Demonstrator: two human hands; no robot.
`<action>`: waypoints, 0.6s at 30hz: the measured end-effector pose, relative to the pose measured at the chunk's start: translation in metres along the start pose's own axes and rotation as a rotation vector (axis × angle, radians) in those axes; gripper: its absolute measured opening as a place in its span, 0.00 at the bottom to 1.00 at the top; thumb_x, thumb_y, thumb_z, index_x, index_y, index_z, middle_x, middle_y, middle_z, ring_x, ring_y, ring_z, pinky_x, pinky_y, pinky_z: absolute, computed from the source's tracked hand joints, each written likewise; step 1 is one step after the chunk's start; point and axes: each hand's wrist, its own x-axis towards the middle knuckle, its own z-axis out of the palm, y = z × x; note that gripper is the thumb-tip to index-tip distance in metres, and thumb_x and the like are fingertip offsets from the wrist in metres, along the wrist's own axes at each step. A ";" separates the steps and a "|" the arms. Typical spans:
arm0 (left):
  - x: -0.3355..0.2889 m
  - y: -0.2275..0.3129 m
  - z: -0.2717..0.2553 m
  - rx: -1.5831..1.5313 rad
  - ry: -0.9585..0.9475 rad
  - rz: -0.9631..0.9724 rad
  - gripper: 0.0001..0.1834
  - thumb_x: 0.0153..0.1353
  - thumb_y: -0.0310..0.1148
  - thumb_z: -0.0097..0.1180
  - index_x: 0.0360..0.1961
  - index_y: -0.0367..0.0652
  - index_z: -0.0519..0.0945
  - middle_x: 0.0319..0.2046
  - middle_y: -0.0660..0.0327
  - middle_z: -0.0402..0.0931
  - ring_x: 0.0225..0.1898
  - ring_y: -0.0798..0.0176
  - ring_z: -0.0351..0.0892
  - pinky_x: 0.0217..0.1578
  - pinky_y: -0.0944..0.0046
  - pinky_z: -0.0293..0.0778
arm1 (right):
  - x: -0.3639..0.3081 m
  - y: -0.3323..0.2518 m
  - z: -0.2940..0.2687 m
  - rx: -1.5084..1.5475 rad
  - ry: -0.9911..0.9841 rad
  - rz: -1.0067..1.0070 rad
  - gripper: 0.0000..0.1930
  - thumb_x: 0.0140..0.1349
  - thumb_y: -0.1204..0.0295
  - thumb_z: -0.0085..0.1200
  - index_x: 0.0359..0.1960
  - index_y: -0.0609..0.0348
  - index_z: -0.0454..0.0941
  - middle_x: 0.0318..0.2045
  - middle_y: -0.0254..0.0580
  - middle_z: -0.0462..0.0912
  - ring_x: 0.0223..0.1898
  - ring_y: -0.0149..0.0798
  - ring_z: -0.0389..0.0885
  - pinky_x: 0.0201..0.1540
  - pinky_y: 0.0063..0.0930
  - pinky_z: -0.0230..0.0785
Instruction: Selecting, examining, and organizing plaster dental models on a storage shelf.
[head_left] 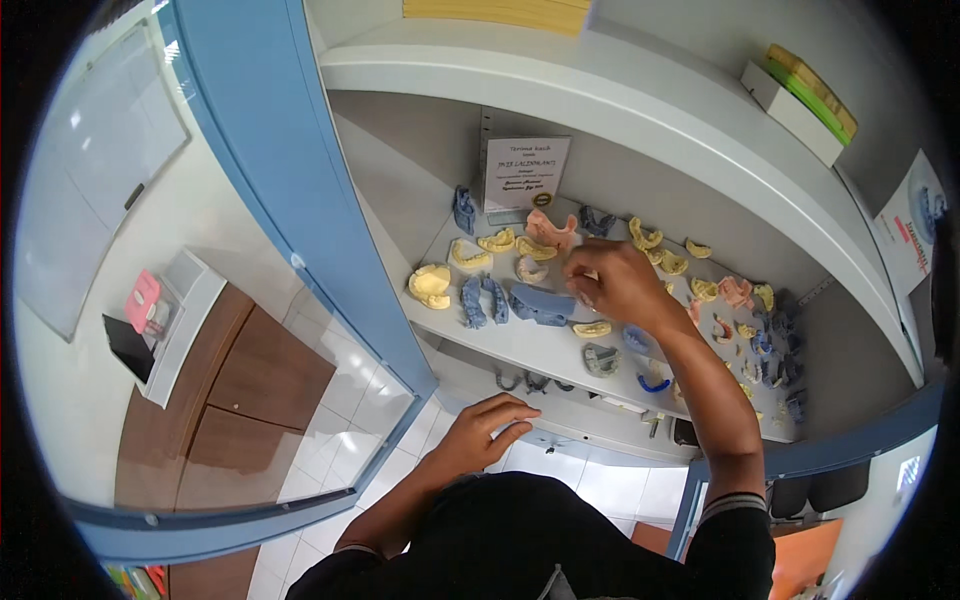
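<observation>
My right hand (pixel 622 285) reaches over the shelf (pixel 490 345) with its fingers curled together in a pinch. Whatever is between the fingertips, if anything, is too small to make out. Close to them are a blue dental model block (pixel 541 304), a pink dental cast (pixel 550 230) and a whitish dental cast (pixel 532 269). My left hand (pixel 487 434) hangs low in front of the shelf, its fingers stretched and thumb apart, holding nothing. Around the right hand lie yellow casts (pixel 430 286), a blue horseshoe-shaped pair (pixel 484 301) and a grey cast (pixel 601 360).
A framed certificate (pixel 526 175) stands at the back of the shelf. Several more casts crowd its right side. A blue-framed glass door (pixel 290 190) is at the left, and another blue frame edge (pixel 850 440) at the right. An upper shelf (pixel 600 85) overhangs the casts.
</observation>
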 end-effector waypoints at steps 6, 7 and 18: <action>0.003 0.005 -0.007 0.142 0.010 0.112 0.17 0.63 0.31 0.70 0.54 0.45 0.87 0.51 0.58 0.81 0.47 0.57 0.84 0.43 0.60 0.82 | 0.040 0.022 0.038 -0.204 -0.140 -0.054 0.11 0.55 0.72 0.72 0.39 0.53 0.86 0.43 0.37 0.87 0.44 0.50 0.87 0.45 0.45 0.78; 0.005 0.005 -0.009 0.161 0.011 0.145 0.18 0.62 0.31 0.71 0.54 0.45 0.87 0.51 0.59 0.80 0.47 0.58 0.84 0.42 0.60 0.83 | 0.042 0.025 0.041 -0.209 -0.161 -0.058 0.12 0.54 0.71 0.72 0.40 0.52 0.86 0.45 0.36 0.87 0.45 0.49 0.86 0.45 0.45 0.78; 0.021 0.010 -0.011 0.456 0.083 0.170 0.24 0.63 0.38 0.69 0.59 0.44 0.84 0.57 0.59 0.79 0.53 0.54 0.77 0.55 0.56 0.73 | 0.051 0.039 0.050 -0.237 -0.206 -0.204 0.11 0.58 0.71 0.66 0.43 0.48 0.87 0.51 0.32 0.86 0.51 0.44 0.86 0.49 0.45 0.80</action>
